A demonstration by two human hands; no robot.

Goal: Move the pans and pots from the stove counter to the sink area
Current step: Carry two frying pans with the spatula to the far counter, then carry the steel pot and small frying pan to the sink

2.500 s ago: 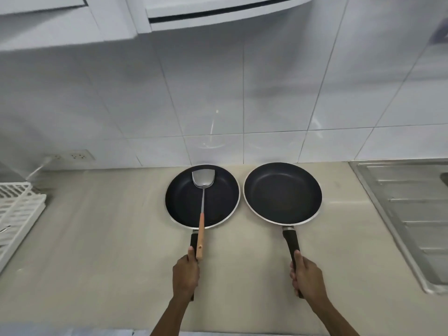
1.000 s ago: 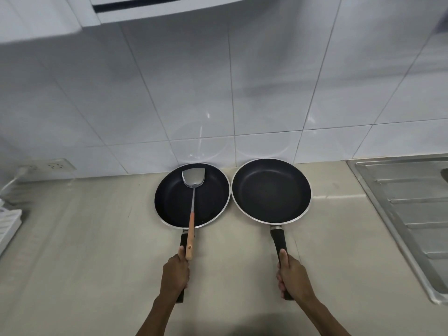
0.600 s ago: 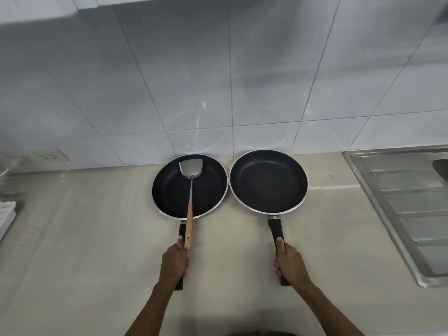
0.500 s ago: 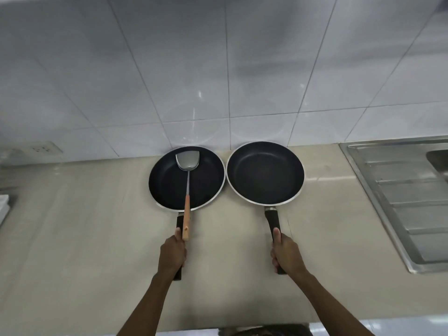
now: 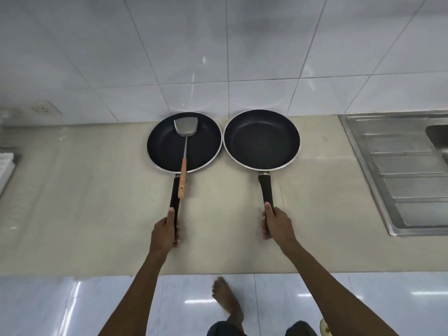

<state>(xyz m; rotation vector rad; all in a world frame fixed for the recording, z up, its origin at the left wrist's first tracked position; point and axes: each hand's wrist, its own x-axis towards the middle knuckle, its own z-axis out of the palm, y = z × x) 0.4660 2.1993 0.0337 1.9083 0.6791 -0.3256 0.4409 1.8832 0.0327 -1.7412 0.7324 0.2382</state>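
Note:
Two black non-stick frying pans lie side by side on the beige counter [image 5: 84, 202], close to the tiled wall. The left pan [image 5: 164, 146] holds a metal spatula [image 5: 184, 151] with a wooden handle that sticks out over the rim. My left hand [image 5: 164, 232] is closed around the end of this pan's black handle. The right pan [image 5: 261, 139] has nothing in it. My right hand [image 5: 276, 225] grips the end of its handle. The two rims nearly touch.
A steel sink drainboard [image 5: 397, 175] is set into the counter at the right, its basin corner at the far right edge. A white dish rack [image 5: 6, 166] shows at the left edge. A wall socket [image 5: 44, 110] is at the left. My bare foot [image 5: 228, 301] is on the glossy floor below.
The view has tilted down and pulled back, so the counter's front edge, the floor and my foot now show. Both hands keep their grip on the pan handles.

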